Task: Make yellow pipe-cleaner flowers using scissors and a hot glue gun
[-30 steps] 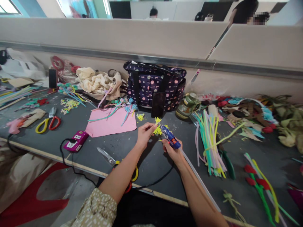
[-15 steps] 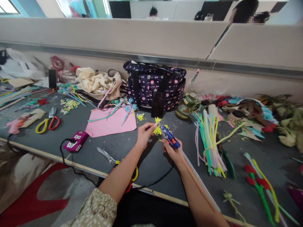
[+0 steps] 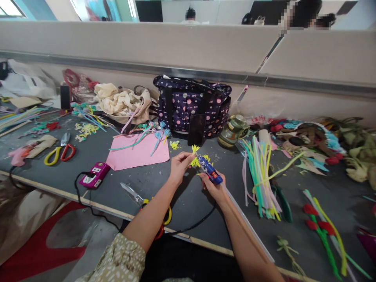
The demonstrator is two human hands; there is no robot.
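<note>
Between the fingertips of my left hand (image 3: 179,166) is a small yellow pipe-cleaner flower (image 3: 195,149), its petals pointing up. My right hand (image 3: 215,188) is wrapped round a blue glue gun (image 3: 209,168), whose nozzle comes close to the flower; whether they touch is too small to tell. A long glue stick (image 3: 249,225) runs back from the gun under my right forearm. Several yellow pipe-cleaner pieces (image 3: 196,162) lie on the table behind my fingers. Scissors (image 3: 133,194) with yellow and red handles lie partly hidden under my left forearm.
A pink sheet (image 3: 138,154) and a purple power box (image 3: 95,175) lie to the left. At the back stand a dark patterned bag (image 3: 182,103), a phone (image 3: 196,131) and a green bottle (image 3: 233,131). A bundle of pipe cleaners (image 3: 261,180) is on the right.
The glue gun has shifted very slightly to the left. Both hands otherwise keep their places and their grips.
</note>
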